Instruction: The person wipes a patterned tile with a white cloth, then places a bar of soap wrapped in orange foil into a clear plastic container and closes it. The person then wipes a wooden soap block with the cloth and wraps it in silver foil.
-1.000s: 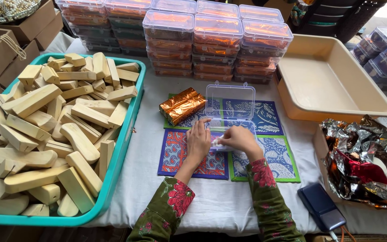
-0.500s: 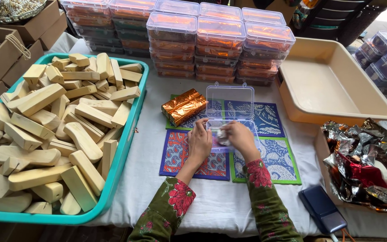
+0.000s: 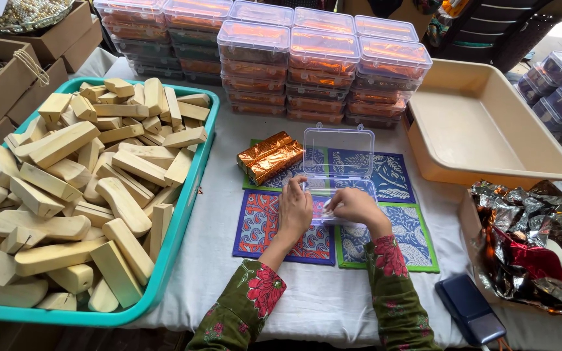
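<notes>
My left hand (image 3: 294,209) and my right hand (image 3: 354,205) meet at the front of a small clear plastic box (image 3: 337,156) whose lid stands open. Between the fingers of both hands is something small and pale, mostly hidden. The box rests on patterned cloth mats (image 3: 274,234). Copper-foil wrapped bars (image 3: 270,156) lie just left of the box.
A teal tray (image 3: 177,224) heaped with pale wooden blocks (image 3: 73,188) fills the left. Stacks of clear lidded boxes (image 3: 307,58) with orange contents stand at the back. A beige tub (image 3: 489,130) sits right, a box of crumpled foil (image 3: 535,240) nearer, a dark blue case (image 3: 469,311) in front.
Both hands have stayed at the box front, with the fingers shifting slightly closer together. The view has tilted a little.
</notes>
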